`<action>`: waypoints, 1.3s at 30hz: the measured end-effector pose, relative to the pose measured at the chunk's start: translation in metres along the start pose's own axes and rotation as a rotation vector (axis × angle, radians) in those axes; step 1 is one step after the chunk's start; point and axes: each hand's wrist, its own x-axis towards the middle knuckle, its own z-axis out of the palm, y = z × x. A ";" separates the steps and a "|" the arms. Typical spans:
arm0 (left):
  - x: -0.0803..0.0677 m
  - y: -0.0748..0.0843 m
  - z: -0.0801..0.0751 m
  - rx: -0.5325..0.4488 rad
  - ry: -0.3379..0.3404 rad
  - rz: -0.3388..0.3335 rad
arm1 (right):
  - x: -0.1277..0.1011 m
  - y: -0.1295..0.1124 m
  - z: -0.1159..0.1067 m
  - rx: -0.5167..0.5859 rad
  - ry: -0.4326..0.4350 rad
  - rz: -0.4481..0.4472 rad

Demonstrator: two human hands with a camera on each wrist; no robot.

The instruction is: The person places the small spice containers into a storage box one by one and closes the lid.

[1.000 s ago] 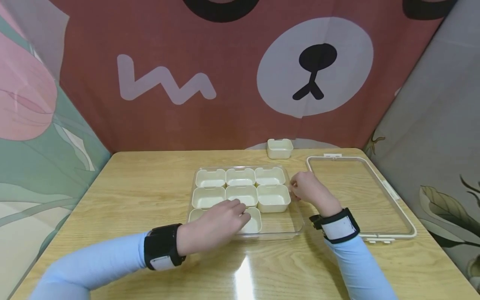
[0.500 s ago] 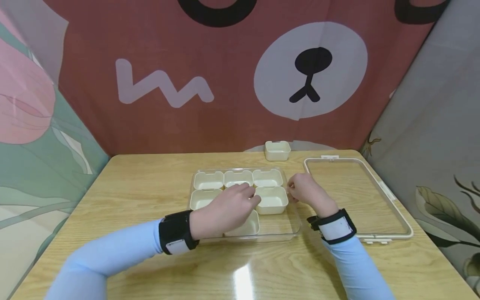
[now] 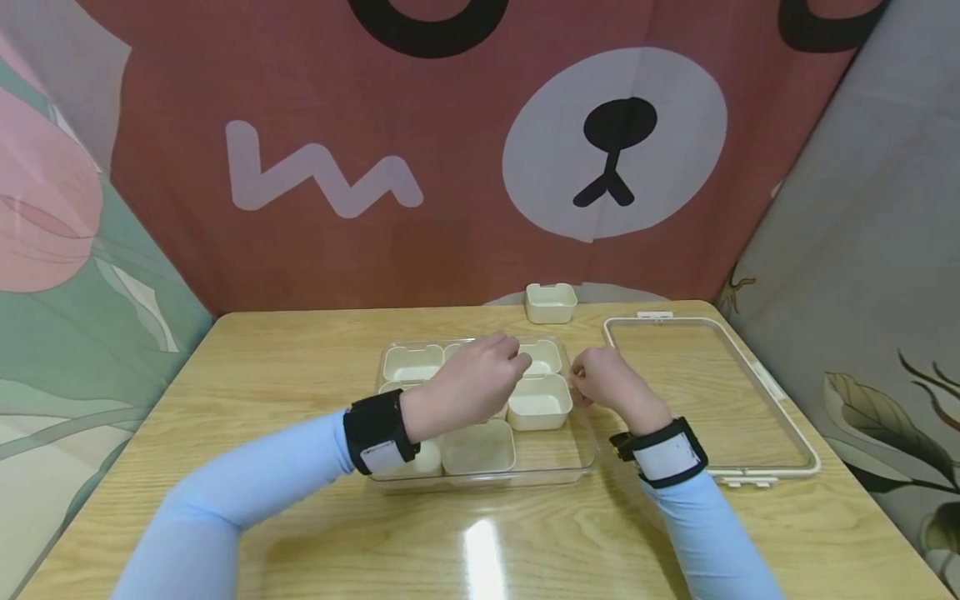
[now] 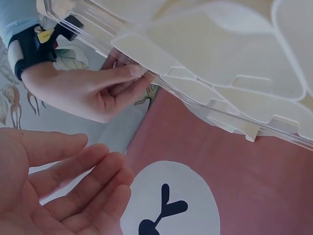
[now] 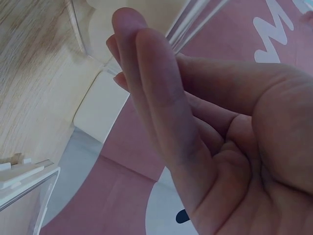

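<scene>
A clear plastic box point(image 3: 551, 477) on the table holds several cream cups in rows, including a front cup point(image 3: 480, 450) and a slightly raised middle-row cup point(image 3: 538, 404) at the right. Above the cups hovers my left hand point(image 3: 468, 383), its fingers loosely bent and holding nothing, as the left wrist view shows; it hides some cups in the head view. At the box's right side, my right hand point(image 3: 615, 383) pinches the rim between thumb and fingers point(image 4: 132, 93). Bare table shows through the box's front right corner.
Behind the box, one more cream cup point(image 3: 551, 304) stands near the table's back edge. A clear lid with a white frame point(image 3: 806, 454) lies flat to the right, beside my right forearm. Printed cloth point(image 3: 315, 258) hangs around the table point(image 3: 300, 333).
My left hand has moved away from the front row, up and to the right over the back cups. The right hand keeps its place at the box's right side.
</scene>
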 end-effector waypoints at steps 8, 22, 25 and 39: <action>0.020 -0.005 0.004 -0.011 -0.032 -0.018 | 0.000 0.000 0.000 -0.013 0.017 -0.021; 0.053 -0.022 0.024 0.020 -0.097 -0.064 | 0.000 0.002 0.003 -0.028 0.046 -0.031; 0.057 -0.027 0.028 0.004 -0.129 -0.100 | 0.000 0.002 0.003 -0.032 0.045 -0.026; 0.071 -0.043 0.046 -0.011 -0.140 -0.167 | 0.000 0.000 0.002 -0.044 0.035 0.011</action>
